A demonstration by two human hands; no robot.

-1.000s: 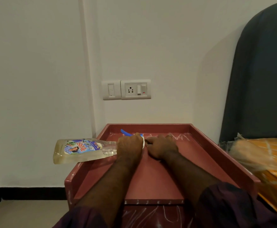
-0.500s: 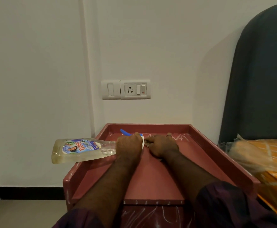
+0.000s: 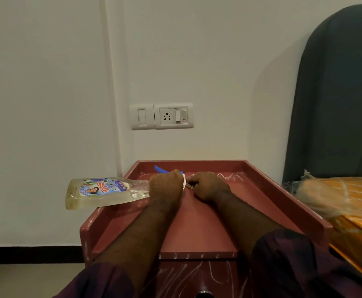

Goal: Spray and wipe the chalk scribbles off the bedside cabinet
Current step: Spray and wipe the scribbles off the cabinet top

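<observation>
The red-brown bedside cabinet has a raised rim around its top. White chalk scribbles run along the far end of the top, and more chalk lines mark its front. A clear spray bottle with a colourful label lies sideways, its base sticking out past the cabinet's left rim. My left hand grips its neck, and the blue trigger pokes up behind that hand. My right hand sits right against the white spray head with its fingers curled at the nozzle, which is mostly hidden.
A bed with an orange patterned cover and a dark grey headboard stands close on the right. A pale fringed cloth lies on its edge. A wall socket and switches sit above the cabinet. Floor shows at the lower left.
</observation>
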